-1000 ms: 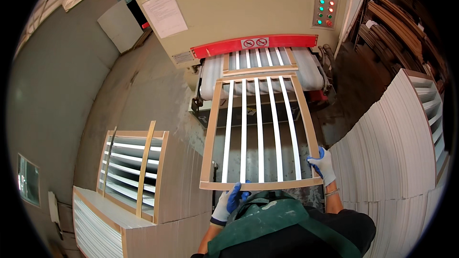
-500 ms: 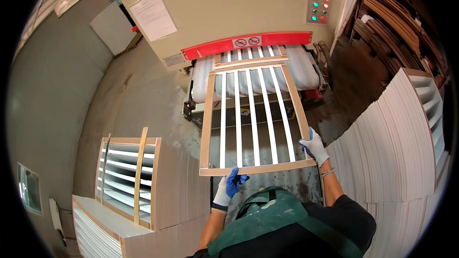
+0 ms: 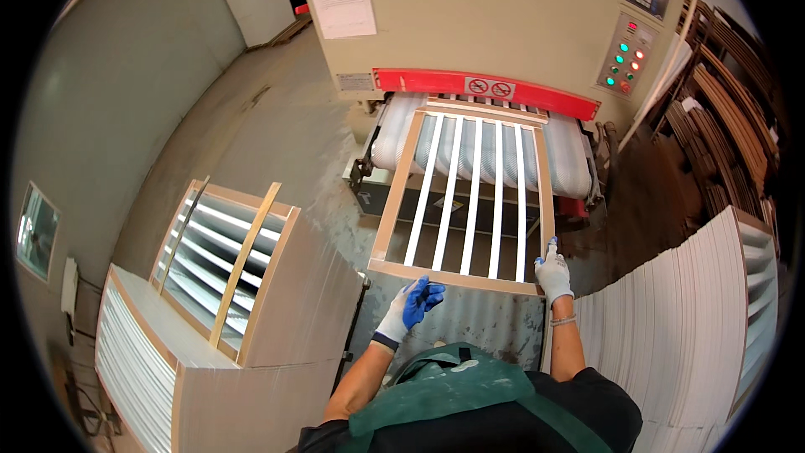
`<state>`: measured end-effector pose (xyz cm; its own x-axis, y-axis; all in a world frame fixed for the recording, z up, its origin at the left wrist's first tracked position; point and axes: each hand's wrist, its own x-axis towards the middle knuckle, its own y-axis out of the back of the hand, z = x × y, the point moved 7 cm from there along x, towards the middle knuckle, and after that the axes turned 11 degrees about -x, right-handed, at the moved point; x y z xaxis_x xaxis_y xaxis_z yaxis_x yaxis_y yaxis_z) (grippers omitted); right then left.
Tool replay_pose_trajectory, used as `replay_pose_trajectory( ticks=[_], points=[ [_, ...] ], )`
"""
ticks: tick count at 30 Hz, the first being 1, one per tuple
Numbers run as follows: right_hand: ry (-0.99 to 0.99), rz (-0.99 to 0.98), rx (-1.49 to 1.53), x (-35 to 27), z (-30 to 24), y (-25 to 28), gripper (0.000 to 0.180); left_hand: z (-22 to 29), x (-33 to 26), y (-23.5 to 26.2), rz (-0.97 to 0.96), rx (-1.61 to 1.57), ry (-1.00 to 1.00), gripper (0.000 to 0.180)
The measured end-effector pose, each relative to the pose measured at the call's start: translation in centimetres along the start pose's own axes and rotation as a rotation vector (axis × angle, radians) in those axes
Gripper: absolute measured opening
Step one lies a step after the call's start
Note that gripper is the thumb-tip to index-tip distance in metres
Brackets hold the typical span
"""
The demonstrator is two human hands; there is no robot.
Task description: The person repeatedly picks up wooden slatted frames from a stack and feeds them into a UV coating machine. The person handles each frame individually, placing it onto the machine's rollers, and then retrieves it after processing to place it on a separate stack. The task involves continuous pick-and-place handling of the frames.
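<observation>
As we scan from the left, a grey-green wall (image 3: pixel 126 75) with a small window (image 3: pixel 38 231) comes first. Beside it stands a tall stack of tan-edged, white-slatted frames (image 3: pixel 306 285); a narrow dark strip (image 3: pixel 182 235) and a yellowish wooden strip (image 3: pixel 245 264) lie across its slatted face, running past the upper edge.

Next is our left hand (image 3: pixel 412 306), in a white glove with blue-coated palm and fingers. It is loosely open, fingers bent, just beside the near rail of a rectangular tan frame with five white slats (image 3: pixel 472 197); we cannot tell whether it touches.

That slatted frame is in front of us, its far part over the near edge of a pale, wide conveyor belt (image 3: pixel 392 141). Past its far rail, a second tan-and-white frame (image 3: pixel 488 109) lies on the belt, partly beneath a red guard bar (image 3: pixel 419 82) on a big beige machine (image 3: pixel 503 17).

Our right hand (image 3: pixel 553 275), gloved alike, grips the right rail near its near right corner. Farther right are a panel of lit buttons (image 3: pixel 625 54), another tall pale stack (image 3: pixel 662 310) and racked brown boards (image 3: pixel 721 143).
</observation>
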<state>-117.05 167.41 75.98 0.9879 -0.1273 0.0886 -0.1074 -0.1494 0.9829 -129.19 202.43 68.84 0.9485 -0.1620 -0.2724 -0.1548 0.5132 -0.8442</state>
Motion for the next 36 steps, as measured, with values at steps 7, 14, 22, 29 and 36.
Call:
replay_pose_trajectory(
  ticks=[7, 14, 22, 29, 36],
  points=[
    [0.043, -0.025, -0.034, 4.0, 0.1, -2.7, 0.076, -0.4, -3.4, 2.5, -0.054, 0.030, 0.008, 0.045],
    [0.155, 0.081, -0.004, 8.4, 0.4, -4.0, 0.074, -1.3, -9.9, 9.0, 0.138, 0.044, -0.024, 0.048],
    [0.124, -0.086, 0.352, 12.6, 0.0, -3.9, 0.076, -1.0, -16.1, 11.6, 0.154, -0.095, -0.176, 0.051],
    [0.092, 0.079, -0.257, 14.9, -4.7, -0.5, 0.073, 1.0, -22.4, 12.6, 0.157, -0.132, -0.346, 0.052],
    [0.691, -0.548, 0.851, -2.4, -39.2, 8.2, 0.069, 3.5, -30.0, 13.5, 0.320, -0.117, -0.491, 0.049]
  ],
)
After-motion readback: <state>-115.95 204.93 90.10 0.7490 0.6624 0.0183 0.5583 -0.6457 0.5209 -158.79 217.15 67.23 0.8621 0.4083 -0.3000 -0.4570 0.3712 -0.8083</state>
